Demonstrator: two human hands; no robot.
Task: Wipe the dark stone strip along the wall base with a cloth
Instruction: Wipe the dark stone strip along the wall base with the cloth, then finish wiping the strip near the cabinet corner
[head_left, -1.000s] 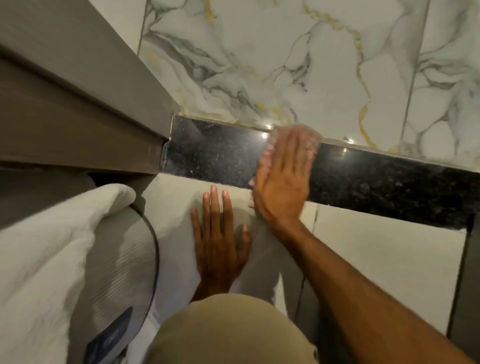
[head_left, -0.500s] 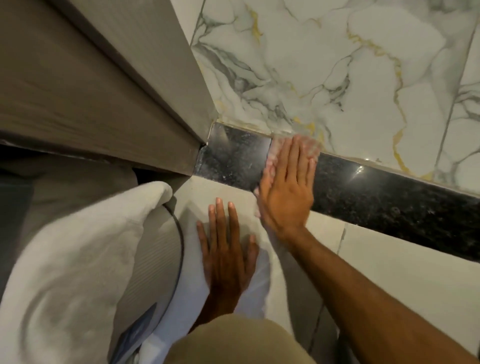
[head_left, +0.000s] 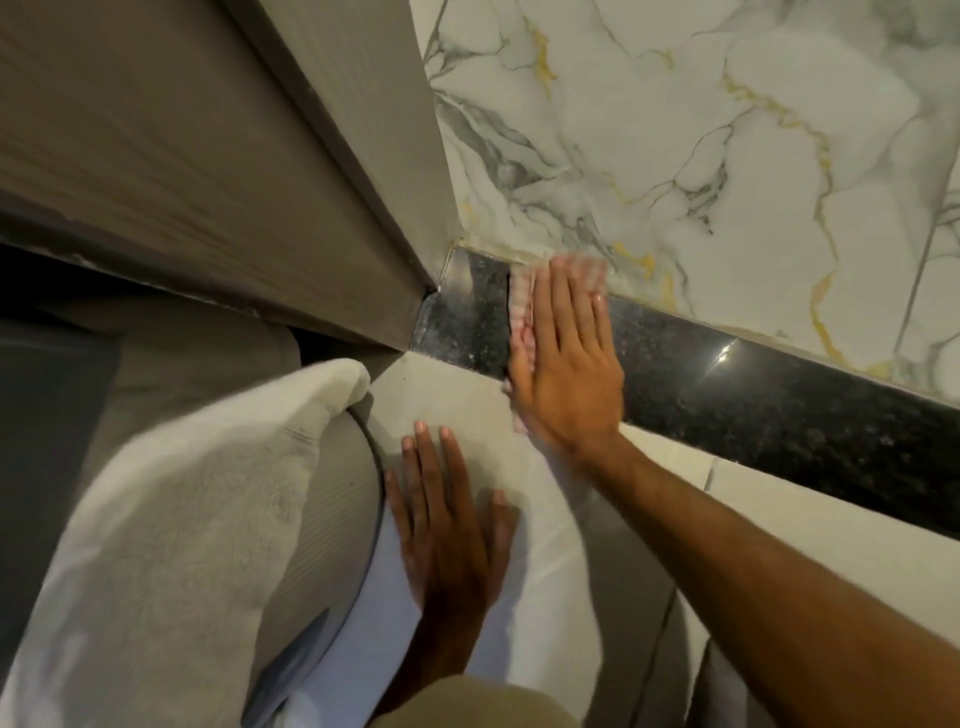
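The right hand (head_left: 566, 364) lies flat with straight fingers, and it presses a pink and white cloth (head_left: 522, 317) against the dark speckled stone strip (head_left: 779, 400) at the base of the white marble wall with grey and gold veins (head_left: 675, 130). The cloth shows at the left edge of the palm and past the fingertips, near the left end of the strip, close to the grey-brown wooden door frame (head_left: 337, 171). The left hand (head_left: 447, 525) rests open, palm down, on the pale floor tile (head_left: 457, 395), holding nothing. A white towel (head_left: 171, 519) lies at near left.
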